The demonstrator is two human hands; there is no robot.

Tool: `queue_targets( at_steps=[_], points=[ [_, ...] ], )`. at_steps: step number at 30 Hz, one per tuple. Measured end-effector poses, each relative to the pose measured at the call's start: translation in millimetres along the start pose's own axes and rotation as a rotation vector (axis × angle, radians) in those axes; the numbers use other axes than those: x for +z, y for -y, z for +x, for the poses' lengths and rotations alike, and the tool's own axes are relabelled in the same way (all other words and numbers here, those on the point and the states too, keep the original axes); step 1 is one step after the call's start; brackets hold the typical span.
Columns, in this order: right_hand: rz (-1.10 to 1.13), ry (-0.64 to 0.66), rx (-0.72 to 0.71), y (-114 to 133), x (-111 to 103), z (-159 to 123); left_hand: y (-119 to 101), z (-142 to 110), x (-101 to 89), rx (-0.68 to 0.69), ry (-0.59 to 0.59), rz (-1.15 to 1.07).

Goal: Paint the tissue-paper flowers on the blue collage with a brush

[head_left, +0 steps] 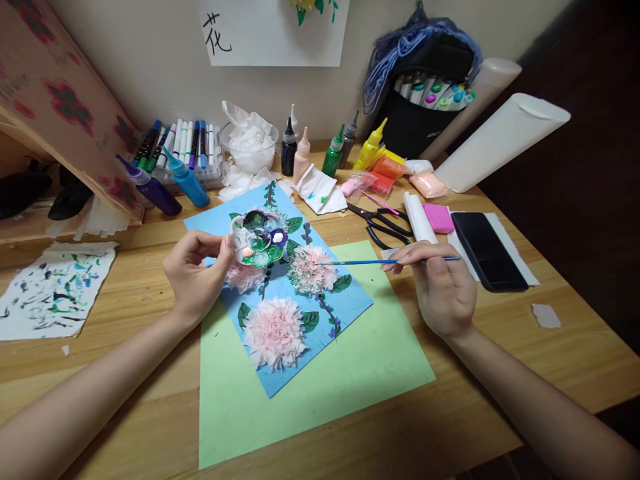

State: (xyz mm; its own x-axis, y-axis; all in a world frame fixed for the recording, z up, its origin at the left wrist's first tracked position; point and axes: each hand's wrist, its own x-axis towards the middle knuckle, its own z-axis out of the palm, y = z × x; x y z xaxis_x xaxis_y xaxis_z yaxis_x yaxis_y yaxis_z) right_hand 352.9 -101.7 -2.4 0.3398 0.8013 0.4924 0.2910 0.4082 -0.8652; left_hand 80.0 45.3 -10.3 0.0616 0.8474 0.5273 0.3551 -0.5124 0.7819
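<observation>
Pinched at its left edge, a white flower-shaped paint palette [241,239] is in my left hand [200,270], held over a blue board [295,377]. Its wells carry green, black, purple, white and peach paint. My right hand [443,287] grips a thin blue paintbrush [370,262], whose tip is at a pink tissue-paper flower [313,269] with dark green specks. Another pink tissue-paper flower [276,333] sits near the board's lower corner, and a third [245,277] is partly hidden behind the palette and my left hand. Dark green leaves [310,321] and purple-green stems are painted around them.
Under the board lies a light green sheet [320,420]. Paint bottles [303,157], markers [185,143] and a tissue bowl [250,143] line the back. Black scissors [383,223] and a phone [489,250] lie to the right; a paint-smeared tissue [57,290] is at left.
</observation>
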Motion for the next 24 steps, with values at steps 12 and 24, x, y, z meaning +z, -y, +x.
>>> queue_targets(
  at_steps=[12,24],
  points=[
    [-0.064,0.014,-0.098,-2.1,-0.8,-0.7,1.4,0.3,0.5,0.025,-0.014,-0.015],
    [-0.204,0.305,-0.213,5.3,4.2,-7.9,-1.7,-3.4,0.8,0.075,0.021,0.001]
  ],
)
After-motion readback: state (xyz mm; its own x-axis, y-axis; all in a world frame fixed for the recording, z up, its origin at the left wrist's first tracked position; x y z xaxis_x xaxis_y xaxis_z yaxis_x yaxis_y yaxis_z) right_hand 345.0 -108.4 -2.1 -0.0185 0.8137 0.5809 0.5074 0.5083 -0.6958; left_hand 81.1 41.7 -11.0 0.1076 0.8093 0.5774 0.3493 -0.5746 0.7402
